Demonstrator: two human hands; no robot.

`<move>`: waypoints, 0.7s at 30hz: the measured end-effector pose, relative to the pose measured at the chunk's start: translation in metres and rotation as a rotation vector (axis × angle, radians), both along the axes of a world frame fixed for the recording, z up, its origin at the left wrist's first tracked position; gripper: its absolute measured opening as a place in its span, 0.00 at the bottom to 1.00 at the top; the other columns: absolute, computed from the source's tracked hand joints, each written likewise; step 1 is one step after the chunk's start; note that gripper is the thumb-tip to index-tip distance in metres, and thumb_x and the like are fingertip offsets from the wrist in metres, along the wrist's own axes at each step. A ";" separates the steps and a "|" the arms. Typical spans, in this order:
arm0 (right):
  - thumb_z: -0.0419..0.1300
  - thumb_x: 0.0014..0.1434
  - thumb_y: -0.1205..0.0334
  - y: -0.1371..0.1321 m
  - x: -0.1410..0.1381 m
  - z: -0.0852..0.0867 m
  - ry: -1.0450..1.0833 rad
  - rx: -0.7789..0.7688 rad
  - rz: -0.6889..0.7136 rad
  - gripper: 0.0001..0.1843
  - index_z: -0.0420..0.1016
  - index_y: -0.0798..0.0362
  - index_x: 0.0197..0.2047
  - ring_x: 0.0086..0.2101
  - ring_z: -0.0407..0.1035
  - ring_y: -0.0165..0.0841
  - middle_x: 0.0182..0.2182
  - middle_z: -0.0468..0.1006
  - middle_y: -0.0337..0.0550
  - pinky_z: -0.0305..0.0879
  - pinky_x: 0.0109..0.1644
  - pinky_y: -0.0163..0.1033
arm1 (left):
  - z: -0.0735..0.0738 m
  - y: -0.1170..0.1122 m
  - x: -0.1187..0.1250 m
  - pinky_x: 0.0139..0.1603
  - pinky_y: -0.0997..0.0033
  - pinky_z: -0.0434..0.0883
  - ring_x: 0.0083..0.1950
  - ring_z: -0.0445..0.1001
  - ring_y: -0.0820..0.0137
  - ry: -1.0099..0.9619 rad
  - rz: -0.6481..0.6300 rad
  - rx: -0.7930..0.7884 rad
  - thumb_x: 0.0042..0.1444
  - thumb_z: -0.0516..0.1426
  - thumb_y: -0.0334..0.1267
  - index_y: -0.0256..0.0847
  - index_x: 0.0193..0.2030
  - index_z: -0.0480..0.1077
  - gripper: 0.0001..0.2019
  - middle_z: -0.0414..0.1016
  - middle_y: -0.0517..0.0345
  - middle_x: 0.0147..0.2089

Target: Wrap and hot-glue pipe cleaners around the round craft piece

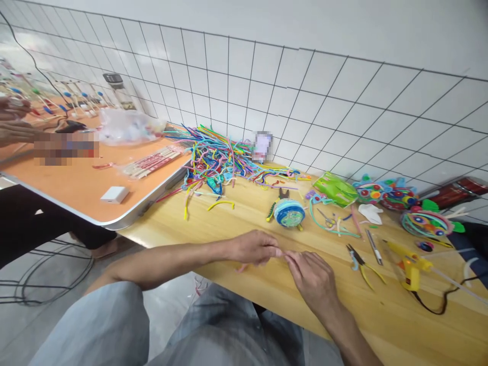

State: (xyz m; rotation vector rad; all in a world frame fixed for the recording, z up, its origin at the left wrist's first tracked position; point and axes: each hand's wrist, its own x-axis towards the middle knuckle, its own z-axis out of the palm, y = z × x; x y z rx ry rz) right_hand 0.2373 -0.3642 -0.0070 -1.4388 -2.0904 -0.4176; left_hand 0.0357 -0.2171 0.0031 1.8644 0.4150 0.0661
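My left hand (257, 247) and my right hand (310, 274) meet over the front of the wooden table, fingers pinched together. Between their fingertips is a thin pink pipe cleaner, mostly hidden by the fingers; a pink end (242, 268) shows below my left hand. Just beyond them sits a round ball wound from blue and turquoise pipe cleaners (290, 213), with green-handled pliers (271, 209) partly behind it. Right of my right hand lie yellow-handled pliers (366, 267), a utility knife (374, 246) and a yellow hot glue gun (414, 267).
A heap of coloured pipe cleaners (217, 155) lies against the tiled wall. Scissors (328, 219), a green packet (335, 189) and colourful fish-like crafts (427, 222) stand at right. On the orange table (86, 180) are a white box (114, 194) and another person's hands (15, 124).
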 end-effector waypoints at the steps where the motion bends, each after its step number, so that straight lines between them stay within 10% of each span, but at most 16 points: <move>1: 0.59 0.77 0.68 -0.002 0.003 0.003 -0.008 0.006 0.020 0.09 0.80 0.51 0.47 0.32 0.81 0.35 0.34 0.89 0.41 0.69 0.42 0.42 | -0.004 -0.008 0.000 0.34 0.74 0.66 0.32 0.72 0.72 -0.027 0.040 -0.016 0.74 0.56 0.57 0.40 0.43 0.79 0.22 0.73 0.62 0.31; 11: 0.56 0.79 0.68 -0.030 0.053 0.013 -0.005 0.036 0.047 0.14 0.82 0.50 0.44 0.32 0.83 0.31 0.33 0.89 0.39 0.76 0.41 0.38 | -0.014 -0.014 -0.010 0.33 0.77 0.60 0.31 0.62 0.76 0.013 0.006 0.003 0.73 0.59 0.50 0.36 0.45 0.84 0.19 0.68 0.65 0.29; 21: 0.51 0.81 0.63 -0.045 0.083 -0.013 0.034 -0.119 0.008 0.19 0.82 0.48 0.43 0.33 0.85 0.32 0.33 0.89 0.40 0.80 0.40 0.36 | -0.028 -0.006 -0.009 0.38 0.76 0.65 0.36 0.79 0.70 0.003 -0.075 0.401 0.78 0.54 0.43 0.39 0.40 0.80 0.18 0.84 0.56 0.36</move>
